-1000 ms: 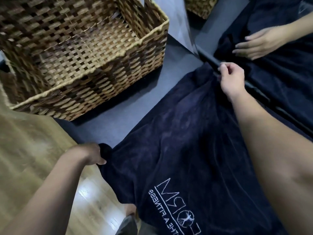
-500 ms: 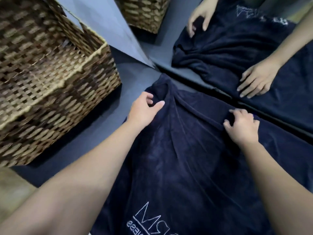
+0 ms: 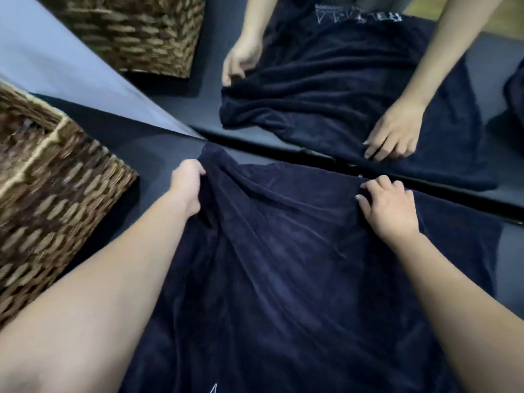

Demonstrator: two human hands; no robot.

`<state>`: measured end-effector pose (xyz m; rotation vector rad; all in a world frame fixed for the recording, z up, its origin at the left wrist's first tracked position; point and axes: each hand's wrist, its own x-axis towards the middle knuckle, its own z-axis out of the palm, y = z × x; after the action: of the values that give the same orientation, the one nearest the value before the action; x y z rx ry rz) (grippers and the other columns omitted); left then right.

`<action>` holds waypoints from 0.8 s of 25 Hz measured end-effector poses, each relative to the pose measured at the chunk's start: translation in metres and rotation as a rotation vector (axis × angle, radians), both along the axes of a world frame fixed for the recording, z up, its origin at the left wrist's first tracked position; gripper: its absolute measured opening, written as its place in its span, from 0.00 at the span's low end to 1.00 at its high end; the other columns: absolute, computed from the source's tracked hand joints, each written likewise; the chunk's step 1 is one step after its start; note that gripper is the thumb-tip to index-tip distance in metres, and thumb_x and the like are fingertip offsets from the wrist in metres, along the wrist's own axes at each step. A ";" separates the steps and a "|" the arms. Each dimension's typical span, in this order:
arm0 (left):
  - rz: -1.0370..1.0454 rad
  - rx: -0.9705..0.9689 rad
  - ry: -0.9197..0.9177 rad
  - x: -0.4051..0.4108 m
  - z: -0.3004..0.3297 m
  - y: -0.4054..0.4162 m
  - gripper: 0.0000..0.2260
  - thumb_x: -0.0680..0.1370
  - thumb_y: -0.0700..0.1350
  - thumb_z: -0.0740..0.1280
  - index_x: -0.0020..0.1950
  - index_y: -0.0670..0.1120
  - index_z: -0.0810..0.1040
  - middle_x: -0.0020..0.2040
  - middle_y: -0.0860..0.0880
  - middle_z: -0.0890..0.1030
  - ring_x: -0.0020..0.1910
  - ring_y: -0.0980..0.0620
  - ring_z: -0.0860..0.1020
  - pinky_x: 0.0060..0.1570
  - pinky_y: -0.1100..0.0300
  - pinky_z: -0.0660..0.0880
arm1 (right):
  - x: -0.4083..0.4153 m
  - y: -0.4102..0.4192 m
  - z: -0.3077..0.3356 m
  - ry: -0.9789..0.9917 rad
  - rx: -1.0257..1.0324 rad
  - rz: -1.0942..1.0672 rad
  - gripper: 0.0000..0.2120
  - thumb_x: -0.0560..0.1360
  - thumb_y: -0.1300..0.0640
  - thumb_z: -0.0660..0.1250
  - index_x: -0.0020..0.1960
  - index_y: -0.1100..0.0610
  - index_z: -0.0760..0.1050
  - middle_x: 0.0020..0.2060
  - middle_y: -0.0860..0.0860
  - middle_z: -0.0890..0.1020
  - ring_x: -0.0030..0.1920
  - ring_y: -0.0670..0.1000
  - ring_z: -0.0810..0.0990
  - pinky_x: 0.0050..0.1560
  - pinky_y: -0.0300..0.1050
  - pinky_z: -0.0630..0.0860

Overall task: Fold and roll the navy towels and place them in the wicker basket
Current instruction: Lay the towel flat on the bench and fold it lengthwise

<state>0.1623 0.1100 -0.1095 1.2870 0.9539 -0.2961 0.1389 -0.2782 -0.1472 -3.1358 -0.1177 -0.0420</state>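
A navy towel lies spread and wrinkled on the dark grey surface in front of me, its white logo just showing at the bottom edge. My left hand grips a bunched fold at the towel's far left corner. My right hand holds the far edge to the right, fingers curled onto the cloth by the mirror's base. The wicker basket stands to the left of the towel, close to my left forearm; its inside is out of view.
A mirror stands right behind the towel's far edge. It reflects the basket, the towel and both hands. A pale wall panel meets the mirror at the left. Bare grey surface lies between basket and towel.
My left hand went from the towel's near left corner up to its far left corner and closed on a fold. My right hand slid right along the far edge. The view tilted up.
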 end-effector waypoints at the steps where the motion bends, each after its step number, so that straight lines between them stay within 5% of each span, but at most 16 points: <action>1: -0.057 -0.089 0.036 0.003 0.003 0.006 0.16 0.65 0.50 0.65 0.49 0.46 0.80 0.51 0.44 0.84 0.48 0.43 0.82 0.54 0.48 0.77 | 0.000 -0.001 -0.002 -0.020 -0.018 0.032 0.07 0.78 0.55 0.69 0.50 0.59 0.77 0.47 0.58 0.77 0.46 0.64 0.75 0.45 0.60 0.71; 4: -0.388 0.092 0.183 0.017 0.005 0.010 0.25 0.68 0.66 0.72 0.55 0.49 0.84 0.53 0.47 0.86 0.51 0.45 0.85 0.59 0.46 0.78 | 0.007 -0.005 -0.001 -0.061 -0.022 0.111 0.05 0.77 0.59 0.68 0.45 0.60 0.75 0.41 0.57 0.75 0.41 0.63 0.76 0.41 0.59 0.71; 6: -0.436 0.237 0.194 0.030 0.012 0.009 0.16 0.76 0.58 0.70 0.55 0.48 0.82 0.56 0.46 0.85 0.51 0.46 0.83 0.60 0.47 0.77 | 0.012 -0.009 0.008 -0.130 0.054 0.051 0.07 0.77 0.56 0.63 0.44 0.59 0.73 0.40 0.58 0.75 0.39 0.64 0.75 0.39 0.57 0.69; 10: 0.017 -0.215 -0.120 0.050 0.019 0.014 0.13 0.84 0.48 0.58 0.58 0.43 0.80 0.54 0.43 0.85 0.50 0.46 0.85 0.49 0.52 0.81 | 0.012 -0.013 0.024 -0.189 0.449 -0.386 0.06 0.81 0.54 0.60 0.50 0.55 0.73 0.42 0.56 0.81 0.42 0.64 0.76 0.44 0.55 0.71; 13: 0.087 -0.200 -0.081 0.049 0.004 0.017 0.13 0.83 0.52 0.60 0.53 0.44 0.77 0.50 0.44 0.82 0.47 0.46 0.84 0.45 0.51 0.83 | 0.007 -0.026 0.017 -0.211 0.700 -0.551 0.06 0.80 0.55 0.60 0.56 0.53 0.74 0.49 0.56 0.84 0.51 0.62 0.80 0.52 0.53 0.74; 16: -0.197 0.078 0.129 0.052 -0.005 0.019 0.26 0.72 0.66 0.72 0.57 0.47 0.78 0.51 0.49 0.82 0.49 0.49 0.81 0.50 0.51 0.79 | -0.005 -0.060 0.004 -0.117 0.441 -0.726 0.14 0.79 0.52 0.63 0.61 0.58 0.77 0.59 0.63 0.79 0.61 0.67 0.74 0.62 0.61 0.71; 20: -0.433 0.257 0.157 0.068 -0.010 0.009 0.08 0.78 0.53 0.71 0.47 0.51 0.77 0.46 0.50 0.82 0.40 0.53 0.78 0.38 0.59 0.73 | -0.024 -0.084 -0.004 0.034 0.248 -0.792 0.22 0.80 0.47 0.64 0.69 0.58 0.73 0.68 0.64 0.71 0.68 0.69 0.66 0.67 0.66 0.63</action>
<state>0.2305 0.1190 -0.1196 1.7267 0.8556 -0.6329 0.1151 -0.3620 -0.1517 -2.7180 1.0299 -0.0026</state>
